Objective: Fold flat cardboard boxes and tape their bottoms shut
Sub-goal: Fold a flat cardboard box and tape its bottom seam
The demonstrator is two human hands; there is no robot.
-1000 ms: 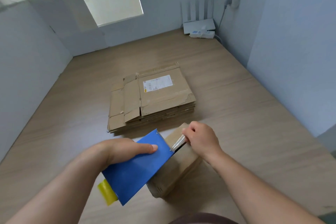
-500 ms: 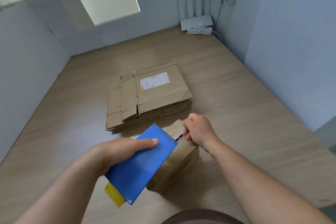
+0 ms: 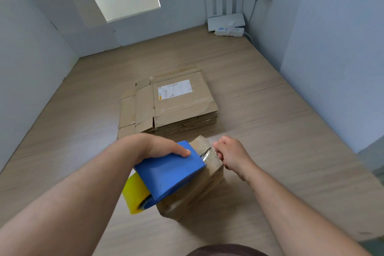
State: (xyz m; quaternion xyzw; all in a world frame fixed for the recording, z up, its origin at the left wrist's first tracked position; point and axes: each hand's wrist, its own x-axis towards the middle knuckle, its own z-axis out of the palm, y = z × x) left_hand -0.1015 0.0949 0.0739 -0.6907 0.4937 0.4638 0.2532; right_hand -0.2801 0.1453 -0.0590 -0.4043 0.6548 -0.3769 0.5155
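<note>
A small folded cardboard box [image 3: 193, 197] stands on the wooden floor in front of me. My left hand [image 3: 164, 146] grips a blue tape dispenser [image 3: 169, 171] with a yellow tape roll [image 3: 135, 194], held over the box's top. My right hand [image 3: 230, 155] sits at the box's far right edge, fingers curled and pinching the clear tape end [image 3: 205, 155] that runs from the dispenser's front. A stack of flat cardboard boxes [image 3: 176, 104] with a white label lies beyond the hands.
Grey-blue walls close in on the left, back and right. A white router [image 3: 226, 19] and a power strip [image 3: 229, 31] lie in the far right corner, with a cable up to a wall plug. A cardboard sheet [image 3: 83, 10] leans against the back left wall.
The dispenser has tilted flatter and dropped onto the box top. My right hand has shifted a little right and down along the box edge with the tape end.
</note>
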